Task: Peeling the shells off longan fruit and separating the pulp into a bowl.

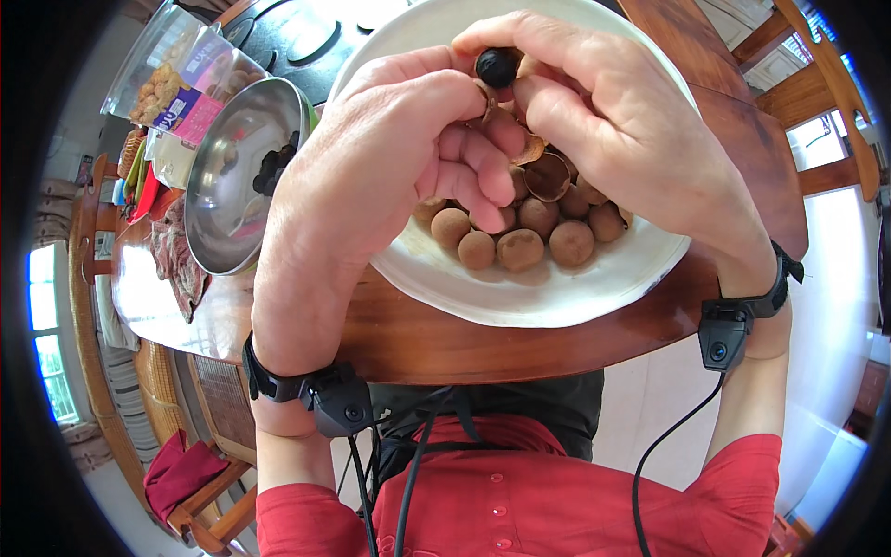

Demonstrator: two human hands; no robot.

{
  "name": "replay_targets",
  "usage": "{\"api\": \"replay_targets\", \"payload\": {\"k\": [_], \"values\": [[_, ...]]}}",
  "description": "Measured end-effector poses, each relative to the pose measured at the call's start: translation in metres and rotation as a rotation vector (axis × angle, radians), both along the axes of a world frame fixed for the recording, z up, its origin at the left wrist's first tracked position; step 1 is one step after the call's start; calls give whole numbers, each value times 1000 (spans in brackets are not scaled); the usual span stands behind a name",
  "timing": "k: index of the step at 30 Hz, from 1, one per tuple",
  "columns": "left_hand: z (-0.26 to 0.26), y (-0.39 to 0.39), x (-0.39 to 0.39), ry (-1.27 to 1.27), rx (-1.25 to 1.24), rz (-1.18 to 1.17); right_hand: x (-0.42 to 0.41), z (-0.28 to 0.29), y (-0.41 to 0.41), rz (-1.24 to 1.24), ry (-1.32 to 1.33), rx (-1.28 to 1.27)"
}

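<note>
A dark, round dried longan pulp (pixel 496 67) shows between my two hands, above a large white plate (pixel 515 313). The fingers of my right hand (pixel 598 104) curl around it from the right. My left hand (pixel 411 132) meets it with thumb and forefinger, its other fingers loosely bent. Brown whole dried longans (pixel 520 250) lie on the plate below, with an opened, hollow shell (pixel 547 177) among them. Left of my left hand, a steel bowl (pixel 223 181) holds several dark pieces (pixel 271 170).
Behind the bowl stand a clear plastic container (pixel 153 83) and packaged food. A crumpled cloth (pixel 177 257) lies beside the bowl on the wooden table (pixel 487 355). A black, glossy surface (pixel 299 42) is beyond the plate. Wooden chairs flank the table; cables hang from my wrist cameras.
</note>
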State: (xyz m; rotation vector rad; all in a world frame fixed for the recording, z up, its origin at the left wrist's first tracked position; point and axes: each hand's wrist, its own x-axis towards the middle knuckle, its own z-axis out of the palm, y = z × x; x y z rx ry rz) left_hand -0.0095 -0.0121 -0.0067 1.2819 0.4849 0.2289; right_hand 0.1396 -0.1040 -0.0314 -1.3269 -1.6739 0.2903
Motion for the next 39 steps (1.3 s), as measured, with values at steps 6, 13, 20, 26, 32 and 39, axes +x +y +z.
{"api": "replay_targets", "payload": {"k": [6, 13, 20, 26, 32, 39], "values": [[11, -8, -8, 67, 194, 180, -9, 33, -10, -69, -72, -48], [7, -19, -4, 76, 629, 374, -7, 18, -9, -140, -39, -226], [1, -9, -3, 106, 608, 175, -4, 15, -10, -143, -173, -169], [-4, -1, -3, 38, 424, 163, 0, 10, -7, -89, -129, -131], [3, -2, -8, -14, 259, 173, -3, 18, -10, -99, 3, -210], [3, -5, -6, -56, 309, 243, 8, 9, -7, -268, -341, -80]]}}
